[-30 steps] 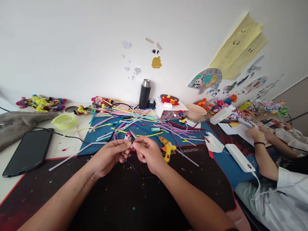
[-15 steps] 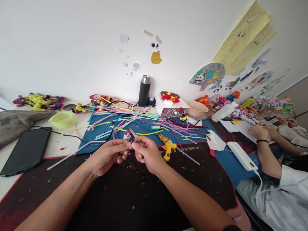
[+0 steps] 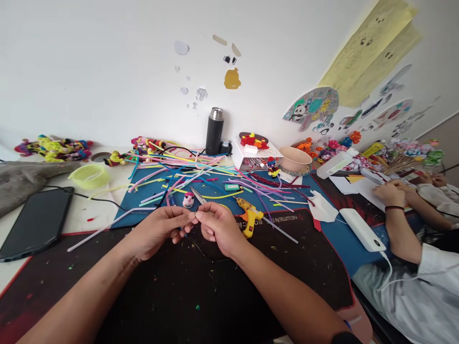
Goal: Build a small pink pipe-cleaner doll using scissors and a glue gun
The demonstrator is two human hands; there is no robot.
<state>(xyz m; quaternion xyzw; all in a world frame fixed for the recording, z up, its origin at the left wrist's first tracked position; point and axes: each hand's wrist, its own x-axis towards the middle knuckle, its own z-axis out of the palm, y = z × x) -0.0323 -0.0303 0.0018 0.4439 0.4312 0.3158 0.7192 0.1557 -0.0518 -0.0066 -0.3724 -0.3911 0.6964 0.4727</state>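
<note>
My left hand (image 3: 161, 231) and my right hand (image 3: 219, 228) meet fingertip to fingertip above the black mat. Both pinch a small black piece (image 3: 196, 209) between thumb and forefinger; most of it is hidden, so its kind cannot be made out. Just beyond the fingers lie scissors (image 3: 198, 195), their handles partly covered by my right hand. A little pink-and-white figure head (image 3: 188, 200) rests beside the blades. To the right of my right hand is a yellow glue gun (image 3: 251, 218) with a clear glue stick (image 3: 281, 230) in its back.
Many coloured pipe cleaners (image 3: 175, 174) spread over the blue mat. Behind them stand a black thermos (image 3: 215, 133), a white box (image 3: 247, 160) and a pinkish bowl (image 3: 296, 161). A phone (image 3: 36, 222) lies left, a white power bank (image 3: 361, 230) right, near a co-worker's arm (image 3: 398, 222).
The camera view has tilted and shifted slightly. My hands keep the same pinch in nearly the same place, with fingers only slightly shifted.
</note>
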